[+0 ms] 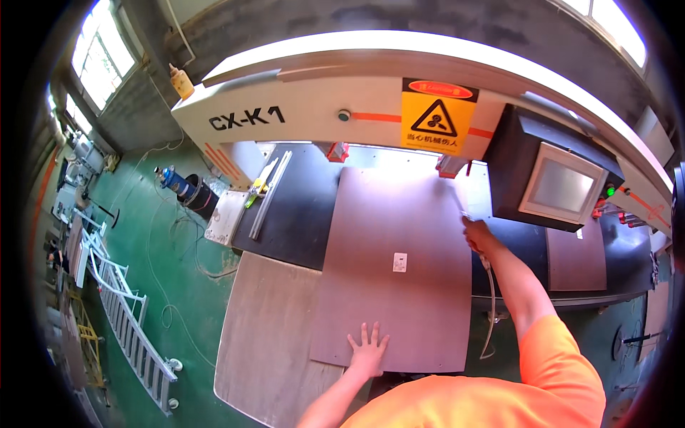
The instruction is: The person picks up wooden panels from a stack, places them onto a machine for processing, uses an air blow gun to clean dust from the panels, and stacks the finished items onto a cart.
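A large brown panel (399, 214) with a small white label (399, 262) lies on the dark machine bed and reaches toward me over the near edge. My left hand (367, 353) rests flat on its near end, fingers spread. At the panel's right side my right hand (483, 238) is closed around an air blow gun (465, 214). The gun's thin nozzle points away from me, under the machine's beam. A pale hose (491, 314) hangs down from the grip past the bed's edge. My fingers hide most of the gun's body.
Across the bed spans a white machine beam (314, 107) with a warning sign and a control screen (562, 184). A second brown panel (576, 260) lies at right. Left are a wooden board (267, 321), metal rails (271, 194), a black bucket (202, 197) and a grey ladder (132, 321).
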The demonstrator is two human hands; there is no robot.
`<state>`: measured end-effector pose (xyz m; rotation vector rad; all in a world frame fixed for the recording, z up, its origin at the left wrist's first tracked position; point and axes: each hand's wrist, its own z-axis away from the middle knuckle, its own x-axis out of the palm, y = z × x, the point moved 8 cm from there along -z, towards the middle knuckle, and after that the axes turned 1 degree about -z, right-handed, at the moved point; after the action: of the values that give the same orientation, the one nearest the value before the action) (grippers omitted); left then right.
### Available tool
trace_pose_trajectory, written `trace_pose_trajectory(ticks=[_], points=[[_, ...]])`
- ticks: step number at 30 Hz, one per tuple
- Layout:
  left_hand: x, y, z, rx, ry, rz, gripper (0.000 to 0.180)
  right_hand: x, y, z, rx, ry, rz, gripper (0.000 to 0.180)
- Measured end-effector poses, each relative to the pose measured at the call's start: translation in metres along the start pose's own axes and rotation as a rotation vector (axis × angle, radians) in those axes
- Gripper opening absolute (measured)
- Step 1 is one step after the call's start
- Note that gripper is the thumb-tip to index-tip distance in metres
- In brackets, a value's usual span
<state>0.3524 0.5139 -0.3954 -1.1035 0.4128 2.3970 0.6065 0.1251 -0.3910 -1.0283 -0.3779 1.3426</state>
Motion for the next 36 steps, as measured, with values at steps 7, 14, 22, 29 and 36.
trace_pose_trajectory(ticks=[7, 14, 22, 29, 36], points=[[-0.02, -0.045, -0.011, -0.041, -0.001, -0.034, 0.109, 0.175, -0.094, 0.037, 0.013, -0.406, 0.079, 0.05], [-0.041, -0.07, -0.042, -0.057, 0.016, -0.058, 0.111, 0.129, -0.027, 0.033, -0.045, -0.376, 0.325, 0.048], [-0.059, -0.089, -0.062, -0.039, 0.041, -0.065, 0.111, 0.026, 0.1, 0.09, 0.048, -0.141, 0.038, 0.043], [-0.071, -0.103, -0.059, -0.022, 0.053, -0.074, 0.111, 0.041, 0.133, 0.148, -0.007, -0.158, 0.043, 0.041], [-0.062, -0.117, -0.057, -0.026, 0.077, -0.082, 0.113, 0.071, 0.129, 0.153, 0.036, -0.202, 0.063, 0.041]])
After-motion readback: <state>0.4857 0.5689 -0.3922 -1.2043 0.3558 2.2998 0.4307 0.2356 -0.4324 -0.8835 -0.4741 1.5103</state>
